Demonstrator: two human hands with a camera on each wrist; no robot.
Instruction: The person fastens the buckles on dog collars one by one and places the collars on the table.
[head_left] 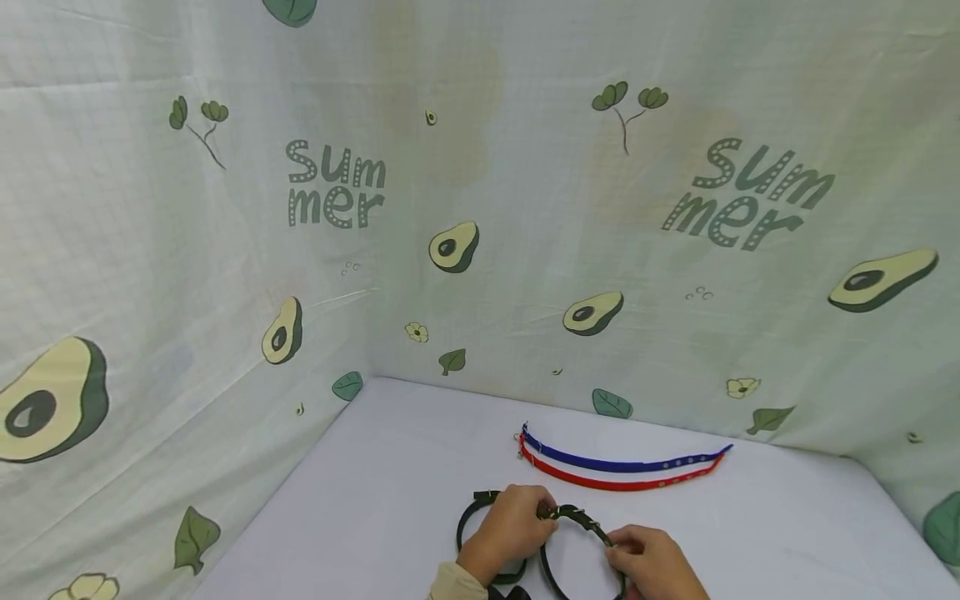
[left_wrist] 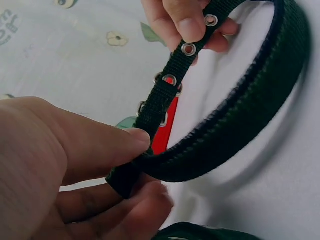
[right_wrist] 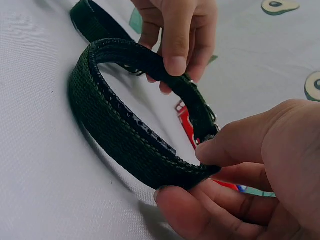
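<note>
Grip: left hand pinches the dark-green woven collar loop at its 11 o'clock, right hand at 2, probably keeping it round.
Nine o'clock: second dark-green loop on the white bench.
Twelve o'clock: long blue strap, red strap alongside, perhaps leaving room.

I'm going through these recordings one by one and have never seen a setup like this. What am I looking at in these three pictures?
There is no machine here: a person works with bare hands and wears three cameras. The wide picture comes from the head, looking forward and down; the two close ones come from the left and right wrists. The left hand and right hand both pinch a dark green collar, bent into a loop. On the white table lie a second dark loop, a blue strap and a red strap. A printed cloth hangs behind.
</note>
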